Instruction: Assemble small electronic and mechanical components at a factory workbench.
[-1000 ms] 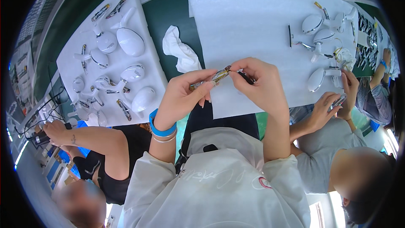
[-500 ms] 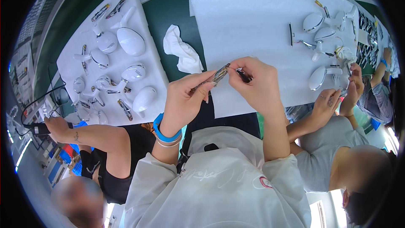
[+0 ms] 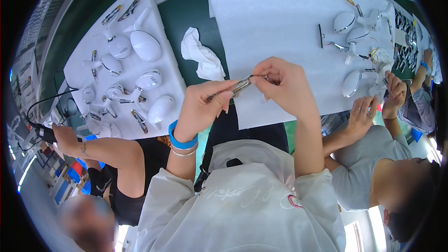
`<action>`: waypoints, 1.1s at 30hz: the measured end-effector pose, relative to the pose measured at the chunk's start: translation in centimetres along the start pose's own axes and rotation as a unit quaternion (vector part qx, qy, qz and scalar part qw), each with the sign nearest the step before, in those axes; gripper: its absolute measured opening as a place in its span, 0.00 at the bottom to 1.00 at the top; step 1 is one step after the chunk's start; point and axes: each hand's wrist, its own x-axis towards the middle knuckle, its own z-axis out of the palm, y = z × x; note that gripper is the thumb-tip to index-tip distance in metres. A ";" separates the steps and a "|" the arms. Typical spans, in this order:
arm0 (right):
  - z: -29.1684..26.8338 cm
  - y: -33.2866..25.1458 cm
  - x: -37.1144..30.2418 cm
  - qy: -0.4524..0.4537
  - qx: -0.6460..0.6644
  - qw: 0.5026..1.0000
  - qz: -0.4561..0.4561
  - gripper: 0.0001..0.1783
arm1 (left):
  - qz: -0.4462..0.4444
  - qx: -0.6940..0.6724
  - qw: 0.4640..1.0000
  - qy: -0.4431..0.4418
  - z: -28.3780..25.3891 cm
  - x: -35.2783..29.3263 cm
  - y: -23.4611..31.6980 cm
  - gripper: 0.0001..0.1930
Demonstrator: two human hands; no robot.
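Note:
In front of my body, over the near edge of the white-covered table, my left hand [image 3: 205,105] pinches a narrow circuit board assembly [image 3: 241,85] between thumb and fingers. The strip slants up to the right and looks metallic and dark. My right hand [image 3: 289,86] is closed at its upper right end, thumb and fingertips pressed together. A thin dark piece [image 3: 270,80] shows among the right fingers. Whether it is a wire or part of the assembly, I cannot make out.
A white foam board [image 3: 175,81] at left carries several white rounded housings [image 3: 145,45] and strips. A white cloth [image 3: 203,56] lies beside it. More housings [image 3: 351,84] stand at right, near a co-worker's hands [image 3: 361,114]. At left, another person grips a dark tool [image 3: 45,134].
My right hand has shifted slightly right and turned, and the dark piece in it shows less. The left co-worker's dark tool has tilted; the right co-worker's hands have moved a little.

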 end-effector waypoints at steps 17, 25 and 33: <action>-0.3 -0.6 1.3 -0.098 0.045 0.989 0.103 0.06 | -0.008 -0.054 0.998 0.008 -0.1 0.5 0.2 0.11; -0.5 -0.1 1.4 -0.057 0.041 0.993 0.092 0.05 | -0.041 -0.141 0.989 0.017 -0.2 0.6 0.5 0.13; -1.1 -0.2 1.4 -0.030 0.061 0.994 0.087 0.09 | -0.004 -0.200 0.977 0.069 -0.9 -0.1 0.2 0.11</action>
